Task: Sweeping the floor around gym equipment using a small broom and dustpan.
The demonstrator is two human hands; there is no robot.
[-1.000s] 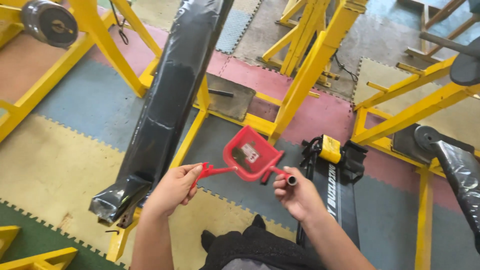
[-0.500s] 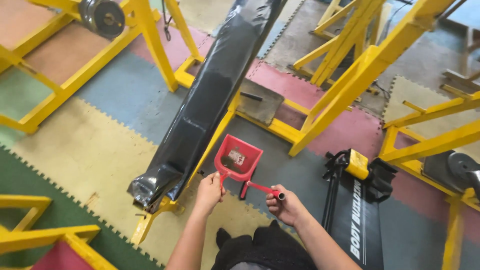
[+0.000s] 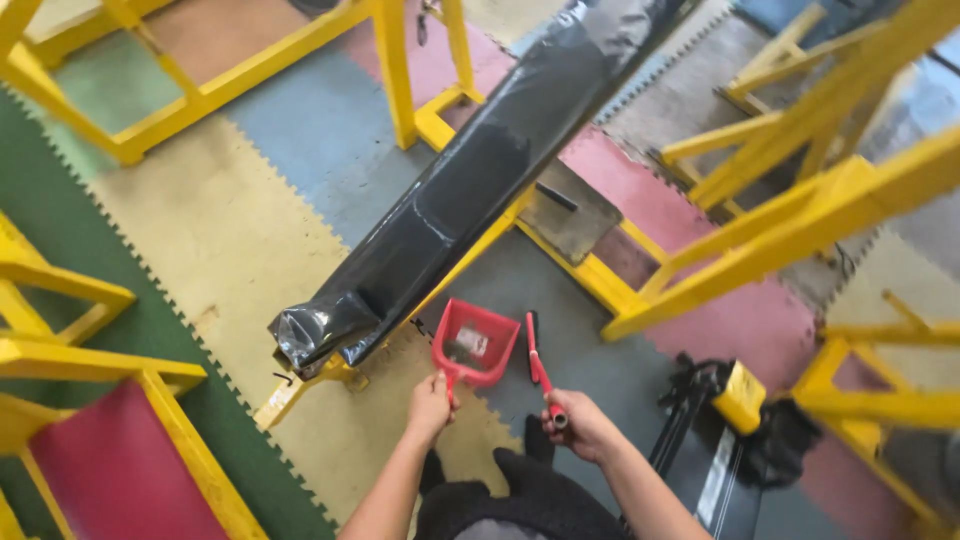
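Note:
My left hand (image 3: 431, 405) grips the handle of a red dustpan (image 3: 476, 342) that rests low over the grey floor mat, with a bit of debris and a scrap of paper inside it. My right hand (image 3: 578, 424) holds the red handle of a small brush (image 3: 538, 362), whose dark bristles point away from me just right of the dustpan. Both lie in front of the lower end of a long bench pad wrapped in black plastic (image 3: 470, 190).
Yellow steel frames (image 3: 770, 250) of gym equipment stand all round, on coloured interlocking floor mats (image 3: 240, 230). A black machine with a yellow part (image 3: 742, 398) lies at the right. A red padded seat (image 3: 110, 470) sits at the lower left.
The view swung left and downward. The dustpan has come down toward the floor, and my right hand now holds the brush pointing away beside the pan.

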